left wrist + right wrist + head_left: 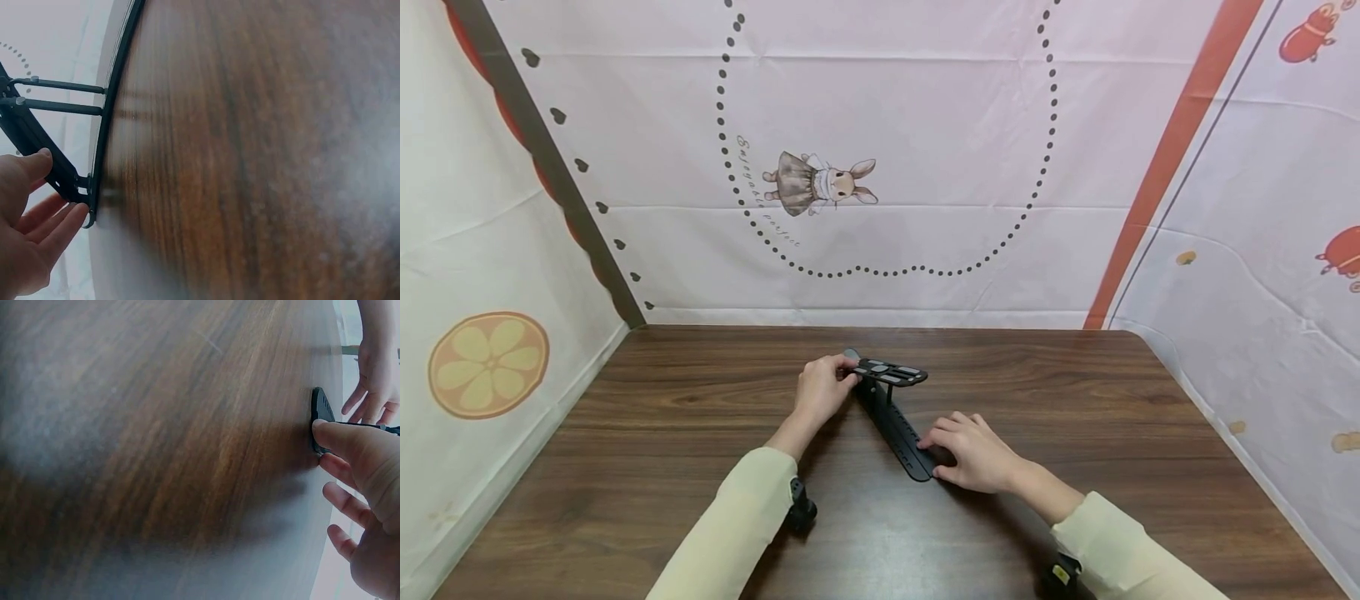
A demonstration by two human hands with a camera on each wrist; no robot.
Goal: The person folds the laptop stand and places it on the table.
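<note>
A black folding stand (897, 435) lies slantwise on the table, its long slotted base flat on the wood. Its upper plate (904, 374), with grey pads, is tilted up from the far end on thin struts (65, 108). My left hand (823, 387) pinches the plate near the hinged far end; in the left wrist view the thumb is on one side and the fingers reach the other. At the near end, my right hand (976, 455) holds the rounded tip of the base between thumb and index finger, its other fingers spread loosely.
The brown wooden table (700, 467) runs back to a white printed cloth (925, 167) at its far edge. More printed cloth hangs along the left and right sides. A dark wrist camera (801, 507) is strapped at the left sleeve.
</note>
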